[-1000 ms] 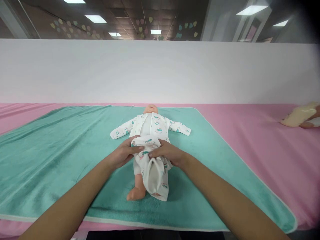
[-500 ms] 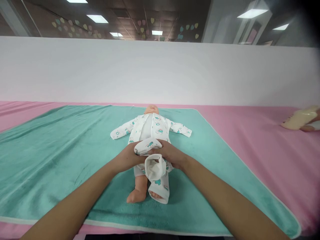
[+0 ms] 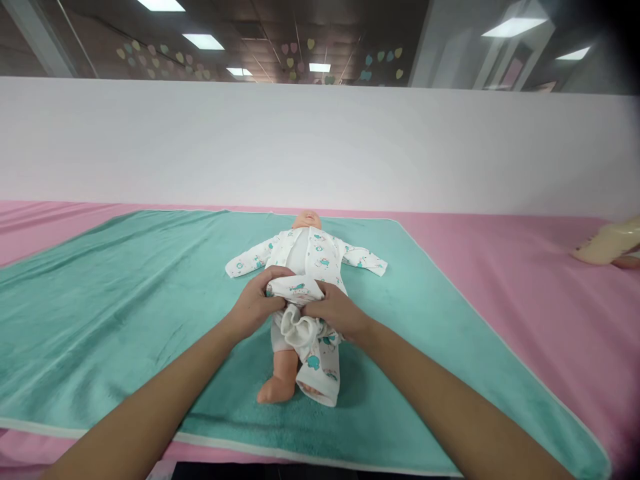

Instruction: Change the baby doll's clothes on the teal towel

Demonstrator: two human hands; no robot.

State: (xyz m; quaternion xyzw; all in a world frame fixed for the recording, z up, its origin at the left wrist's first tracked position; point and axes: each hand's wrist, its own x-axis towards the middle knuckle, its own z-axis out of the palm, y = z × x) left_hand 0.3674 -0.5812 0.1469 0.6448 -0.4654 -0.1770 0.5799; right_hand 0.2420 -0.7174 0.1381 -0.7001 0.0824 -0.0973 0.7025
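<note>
A baby doll [image 3: 307, 220] lies on its back, head away from me, in a white printed jacket [image 3: 326, 260] that hangs open over a white undershirt. Bunched over its hips is a pair of white printed baby pants [image 3: 295, 288]. My left hand [image 3: 257, 303] pinches the left side of the pants' bunched cloth. Opposite it, my right hand [image 3: 340, 310] grips the right side. One pant leg covers the doll's leg on the right, with toes showing at the cuff; the other leg [image 3: 284, 373] is bare below the undergarment. The loose pant leg [image 3: 299, 328] hangs crumpled between my hands.
The doll rests on a teal blanket [image 3: 150, 320] spread over a pink cover [image 3: 525, 280]. Behind stands a white wall [image 3: 320, 147] with glass above. At the far right edge, a pale yellowish object [image 3: 607, 243] lies by another person's partly visible fingers [image 3: 626, 261].
My left hand has shifted up around the bunched cloth, its thumb now showing. The loose pant leg's round opening has collapsed into folds. The view has shifted slightly.
</note>
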